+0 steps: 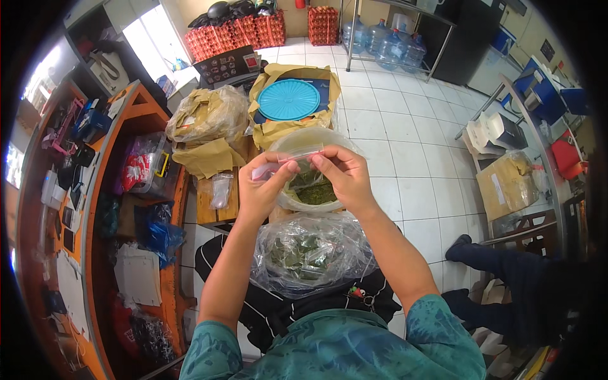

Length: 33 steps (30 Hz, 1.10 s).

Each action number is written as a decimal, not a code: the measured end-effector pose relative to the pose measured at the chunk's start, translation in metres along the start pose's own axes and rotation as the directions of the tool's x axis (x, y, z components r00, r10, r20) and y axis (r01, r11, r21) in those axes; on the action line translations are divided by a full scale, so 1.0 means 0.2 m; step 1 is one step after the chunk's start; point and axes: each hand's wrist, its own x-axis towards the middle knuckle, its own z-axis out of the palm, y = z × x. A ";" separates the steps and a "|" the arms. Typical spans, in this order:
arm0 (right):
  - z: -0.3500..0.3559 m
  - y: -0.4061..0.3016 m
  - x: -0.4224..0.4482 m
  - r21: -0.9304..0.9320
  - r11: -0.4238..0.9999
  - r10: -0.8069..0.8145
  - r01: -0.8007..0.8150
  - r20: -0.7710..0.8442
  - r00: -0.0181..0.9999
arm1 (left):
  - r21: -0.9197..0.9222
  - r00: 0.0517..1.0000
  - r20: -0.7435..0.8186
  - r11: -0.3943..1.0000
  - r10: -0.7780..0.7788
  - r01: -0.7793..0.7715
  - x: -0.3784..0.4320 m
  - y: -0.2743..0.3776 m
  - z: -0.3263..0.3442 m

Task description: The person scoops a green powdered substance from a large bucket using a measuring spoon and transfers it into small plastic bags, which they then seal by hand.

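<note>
A small clear zip-lock bag (304, 154) with a pinkish seal strip is stretched between my two hands. My left hand (260, 186) pinches its left end, and a folded piece of clear plastic (264, 172) with a similar strip sticks out between the thumb and fingers. At the right end, the thumb and fingertips of my right hand (349, 178) grip the same bag. Below both hands stands a round translucent tub (285, 142), with crushed dry green leaves (316, 194) inside. Nearer me, a large clear plastic bag (308, 251) holding several green-filled packets rests on my lap.
Beyond the tub, a turquoise lid (289, 99) lies on a paper-lined box. Left of it sit a plastic-wrapped paper stack (209, 114) and a wooden table (209, 204) with small clear bags (221, 190). An orange shelf unit (166, 285) flanks me; another person's legs (489, 266) are at right.
</note>
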 end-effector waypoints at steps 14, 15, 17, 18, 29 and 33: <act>0.14 -0.14 -0.21 -0.032 0.974 -0.225 0.224 -0.054 0.973 | 0.022 0.989 0.022 0.989 0.147 -0.147 -0.23 0.20 0.02; 0.16 -0.14 -0.22 -0.019 0.973 -0.230 0.229 -0.061 0.971 | 0.020 0.988 0.024 0.988 0.150 -0.151 -0.24 0.21 0.03; 0.19 -0.15 -0.24 0.012 0.971 -0.238 0.239 -0.072 0.969 | 0.028 0.981 -0.065 0.983 0.184 -0.183 -0.26 0.22 0.06; 0.20 -0.15 -0.26 0.047 0.970 -0.233 0.237 -0.088 0.969 | 0.028 0.982 -0.064 0.984 0.179 -0.177 -0.28 0.22 0.06; 0.19 -0.07 -0.57 -0.099 0.983 -0.156 0.153 -0.025 0.987 | -0.227 0.997 -0.028 0.971 -0.077 0.069 -0.60 0.13 0.06; 0.18 -0.05 -0.68 -0.192 0.971 -0.132 0.140 0.054 0.990 | 0.024 0.993 0.016 0.993 0.119 -0.119 -0.70 0.10 0.05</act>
